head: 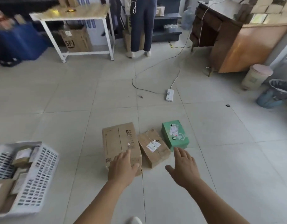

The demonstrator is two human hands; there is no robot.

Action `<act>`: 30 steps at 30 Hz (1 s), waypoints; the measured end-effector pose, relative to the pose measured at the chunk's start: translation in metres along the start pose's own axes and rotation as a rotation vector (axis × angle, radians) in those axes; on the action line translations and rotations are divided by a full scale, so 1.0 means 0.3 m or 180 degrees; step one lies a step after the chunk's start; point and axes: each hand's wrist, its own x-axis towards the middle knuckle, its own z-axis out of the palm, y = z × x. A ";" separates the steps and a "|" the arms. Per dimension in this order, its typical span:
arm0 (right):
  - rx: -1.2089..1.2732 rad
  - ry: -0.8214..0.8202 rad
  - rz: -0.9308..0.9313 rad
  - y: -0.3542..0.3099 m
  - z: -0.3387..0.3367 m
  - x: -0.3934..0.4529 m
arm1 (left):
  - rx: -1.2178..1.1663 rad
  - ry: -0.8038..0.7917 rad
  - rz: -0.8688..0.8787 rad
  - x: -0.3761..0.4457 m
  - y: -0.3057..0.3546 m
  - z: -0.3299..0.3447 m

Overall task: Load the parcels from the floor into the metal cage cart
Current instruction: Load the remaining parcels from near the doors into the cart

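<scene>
From the head cam, your left hand (123,167) rests flat with straight fingers on the big brown parcel (119,141) at lower center, your right hand (184,167) hovers spread just beside the green parcel (175,135), with the small taped parcel (153,147) between them on the floor (220,143).

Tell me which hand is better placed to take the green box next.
Right. The right hand hovers open just short of the green box; the left hand is over the large cardboard box, two parcels away.
</scene>
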 end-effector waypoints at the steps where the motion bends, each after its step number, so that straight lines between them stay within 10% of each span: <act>1: -0.0006 -0.0033 -0.0052 -0.036 0.012 0.039 | -0.0041 0.0001 -0.0117 0.022 -0.042 -0.007; 30: 0.0573 -0.1338 -0.0103 -0.310 0.704 1.227 | -0.1097 -0.0555 -0.1994 0.959 -0.653 0.426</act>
